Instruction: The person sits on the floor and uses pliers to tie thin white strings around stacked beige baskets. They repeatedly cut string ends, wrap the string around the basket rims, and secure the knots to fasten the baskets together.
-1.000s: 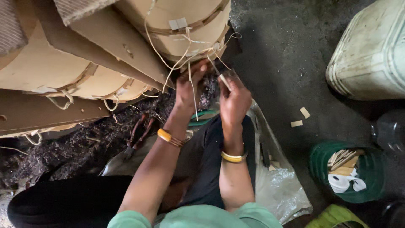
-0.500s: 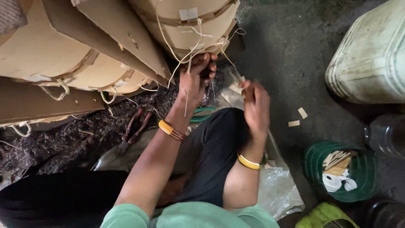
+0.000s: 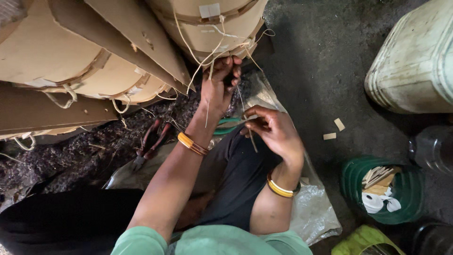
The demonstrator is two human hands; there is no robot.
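Tying pale string on a stacked cardboard drum

Left hand (image 3: 218, 89) raised to the lower rim of the cardboard drum (image 3: 212, 26), grip closed on the pale string (image 3: 198, 56) hanging from it; right hand (image 3: 276, 132) lower, above the lap, grip narrow, pinching what looks like the string's free end or a thin sliver, too fine to tell. Best done with the string kept taut between both hands, pinched close to the knot, pulled along the rim rather than outward, clear of the red-handled pliers (image 3: 148, 144) on the floor and the plastic sheet (image 3: 316, 212) underneath
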